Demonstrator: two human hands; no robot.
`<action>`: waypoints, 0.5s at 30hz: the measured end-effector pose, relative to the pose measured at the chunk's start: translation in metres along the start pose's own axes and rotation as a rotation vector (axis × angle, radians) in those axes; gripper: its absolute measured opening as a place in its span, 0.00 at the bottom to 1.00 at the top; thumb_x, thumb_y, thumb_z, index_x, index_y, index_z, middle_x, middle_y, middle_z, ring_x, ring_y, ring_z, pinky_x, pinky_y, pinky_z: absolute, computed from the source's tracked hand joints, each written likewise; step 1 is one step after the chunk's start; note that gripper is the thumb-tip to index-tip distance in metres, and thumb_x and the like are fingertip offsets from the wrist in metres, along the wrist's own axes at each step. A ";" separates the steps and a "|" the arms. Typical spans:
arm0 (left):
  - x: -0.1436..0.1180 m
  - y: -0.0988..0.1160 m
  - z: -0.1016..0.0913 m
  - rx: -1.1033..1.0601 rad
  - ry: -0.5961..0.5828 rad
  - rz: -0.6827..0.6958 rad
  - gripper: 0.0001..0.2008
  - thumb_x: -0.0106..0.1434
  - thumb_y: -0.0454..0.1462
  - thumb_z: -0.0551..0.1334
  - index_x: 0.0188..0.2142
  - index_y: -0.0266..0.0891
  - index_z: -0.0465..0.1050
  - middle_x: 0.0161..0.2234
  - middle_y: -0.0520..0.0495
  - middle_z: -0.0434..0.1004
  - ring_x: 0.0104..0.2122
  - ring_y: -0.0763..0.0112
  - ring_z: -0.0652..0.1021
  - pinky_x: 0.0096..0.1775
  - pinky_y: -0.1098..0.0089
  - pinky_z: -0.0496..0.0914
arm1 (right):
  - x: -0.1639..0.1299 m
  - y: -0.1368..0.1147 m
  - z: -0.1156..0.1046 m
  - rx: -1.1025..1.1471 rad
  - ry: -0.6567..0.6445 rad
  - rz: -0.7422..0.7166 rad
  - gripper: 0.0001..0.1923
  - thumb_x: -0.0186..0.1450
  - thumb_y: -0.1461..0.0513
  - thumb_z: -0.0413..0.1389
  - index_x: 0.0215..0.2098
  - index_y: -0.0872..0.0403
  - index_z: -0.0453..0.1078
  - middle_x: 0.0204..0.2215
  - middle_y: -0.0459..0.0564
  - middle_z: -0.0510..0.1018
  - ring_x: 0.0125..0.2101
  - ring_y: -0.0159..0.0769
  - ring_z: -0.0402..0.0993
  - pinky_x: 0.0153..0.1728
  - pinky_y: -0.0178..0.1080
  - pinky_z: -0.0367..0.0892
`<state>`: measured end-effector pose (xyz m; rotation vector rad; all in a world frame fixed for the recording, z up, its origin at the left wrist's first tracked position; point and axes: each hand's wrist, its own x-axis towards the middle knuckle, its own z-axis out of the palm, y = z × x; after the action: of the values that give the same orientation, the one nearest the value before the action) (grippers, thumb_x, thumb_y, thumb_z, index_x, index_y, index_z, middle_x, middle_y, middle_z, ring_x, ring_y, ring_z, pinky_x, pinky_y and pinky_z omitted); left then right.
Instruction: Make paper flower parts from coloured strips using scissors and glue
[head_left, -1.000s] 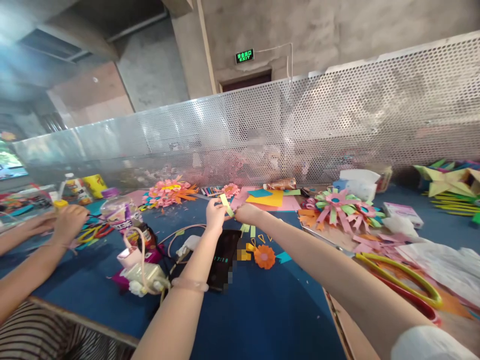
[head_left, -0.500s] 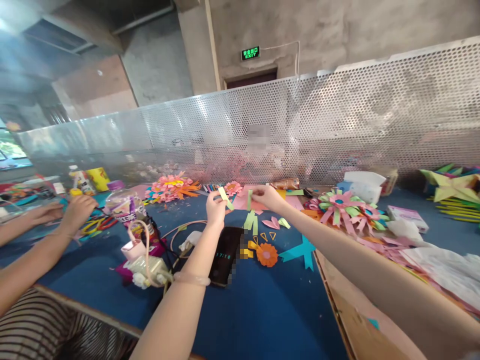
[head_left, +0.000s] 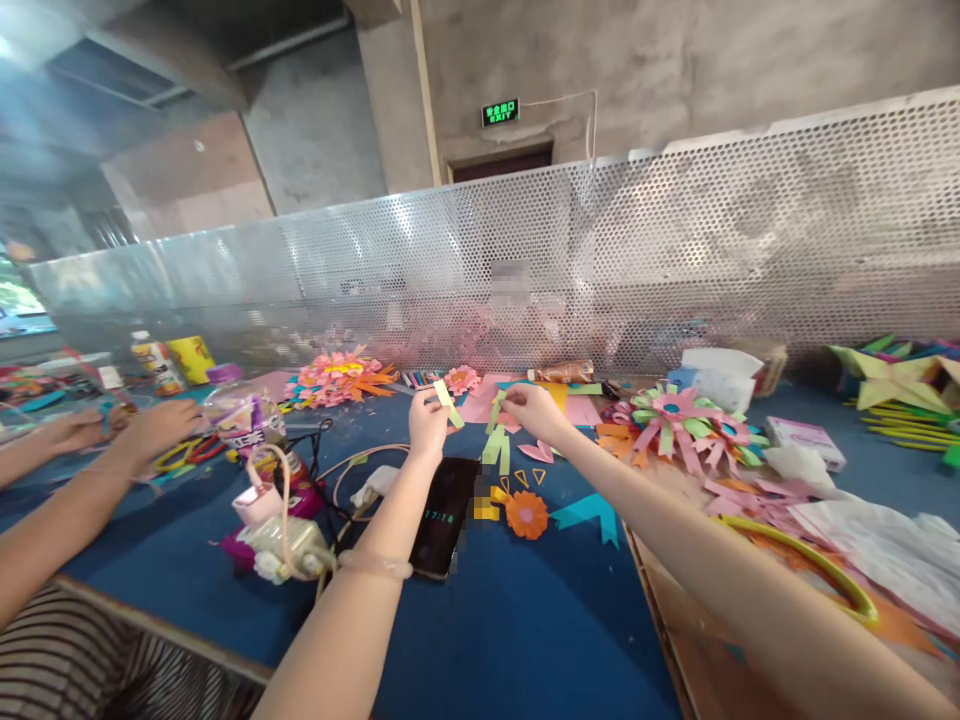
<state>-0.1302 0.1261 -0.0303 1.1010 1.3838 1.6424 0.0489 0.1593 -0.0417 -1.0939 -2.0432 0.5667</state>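
My left hand (head_left: 428,428) is closed, pinching a folded pale green paper strip (head_left: 448,404) that stands up from the fingers. Just to the right, my right hand (head_left: 535,411) pinches another green paper strip (head_left: 496,407), its lower part close to the green paper pieces (head_left: 498,450) on the blue table (head_left: 540,620); whether they touch I cannot tell. Nearer me lie an orange paper flower (head_left: 526,515), small yellow triangle outlines (head_left: 522,480) and a blue paper piece (head_left: 591,519). Pink paper petals (head_left: 535,453) rest below my right wrist.
A phone (head_left: 448,500) lies beside my left forearm, with a charger and cable (head_left: 289,520) to its left. Another person's hand (head_left: 169,425) works at far left, near a purple-capped jar (head_left: 238,405). Paper flowers (head_left: 679,410) and a yellow hoop (head_left: 817,570) lie right. A perforated metal screen (head_left: 337,270) stands behind.
The strip in my right hand has gone from upright to slightly tilted. My left hand keeps its hold. More of the yellow hoop shows beside my right arm, and the view has shifted slightly.
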 end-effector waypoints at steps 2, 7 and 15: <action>0.000 0.000 0.000 0.009 -0.003 -0.001 0.15 0.64 0.38 0.57 0.49 0.35 0.65 0.44 0.43 0.71 0.38 0.67 0.75 0.37 0.63 0.73 | -0.002 -0.002 -0.006 -0.008 -0.013 0.013 0.13 0.66 0.59 0.53 0.46 0.58 0.67 0.42 0.51 0.73 0.38 0.36 0.72 0.38 0.42 0.70; 0.001 -0.001 0.000 0.032 -0.008 -0.003 0.15 0.64 0.38 0.57 0.49 0.35 0.65 0.44 0.44 0.71 0.37 0.68 0.75 0.37 0.63 0.73 | -0.006 -0.003 -0.018 -0.028 -0.035 0.028 0.13 0.66 0.59 0.52 0.46 0.58 0.67 0.42 0.51 0.73 0.38 0.35 0.72 0.37 0.42 0.70; 0.003 -0.004 -0.004 0.047 0.005 -0.029 0.16 0.64 0.38 0.57 0.50 0.36 0.64 0.45 0.43 0.70 0.39 0.66 0.75 0.39 0.61 0.72 | -0.011 -0.016 -0.023 -0.033 0.039 -0.049 0.14 0.66 0.59 0.52 0.47 0.57 0.66 0.44 0.51 0.72 0.40 0.36 0.72 0.39 0.44 0.70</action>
<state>-0.1348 0.1278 -0.0341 1.0992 1.4418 1.6011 0.0630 0.1423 -0.0212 -1.0633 -2.0462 0.4853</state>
